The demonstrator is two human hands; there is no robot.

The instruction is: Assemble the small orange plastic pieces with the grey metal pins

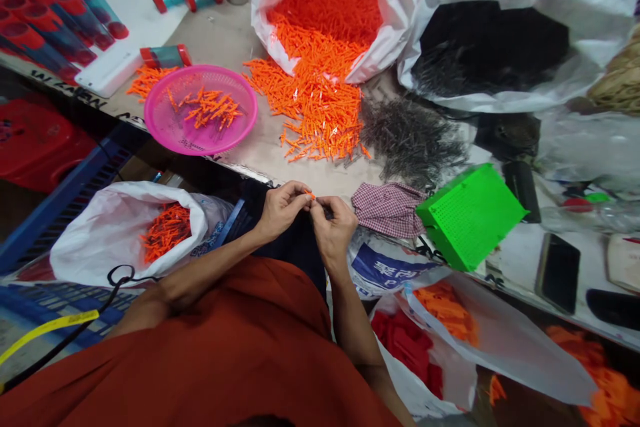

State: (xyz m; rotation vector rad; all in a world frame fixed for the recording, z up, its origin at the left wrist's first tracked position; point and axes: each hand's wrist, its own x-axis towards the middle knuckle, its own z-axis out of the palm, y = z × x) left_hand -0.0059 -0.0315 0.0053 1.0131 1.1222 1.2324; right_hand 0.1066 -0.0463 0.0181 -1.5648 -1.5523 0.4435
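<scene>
My left hand (283, 210) and my right hand (334, 223) meet just off the table's front edge. A small orange plastic piece (310, 194) is pinched between my left thumb and forefinger. Thumb and fingers of my right hand are closed right against its end; whatever they grip is too small to make out. Beyond my hands lies a loose pile of orange plastic pieces (325, 120), with a heap of thin dark pins (410, 140) to its right. A pink basket (151, 127) holds more orange pieces, some with dark pins among them.
White sacks of orange pieces (325, 7) and black pins (495, 47) stand at the back. A green basket (473, 213), checked cloth (389, 208) and phone (559, 273) lie to the right. Red-capped tubes (45, 20) fill the far left. An open white sack (100, 233) sits below left.
</scene>
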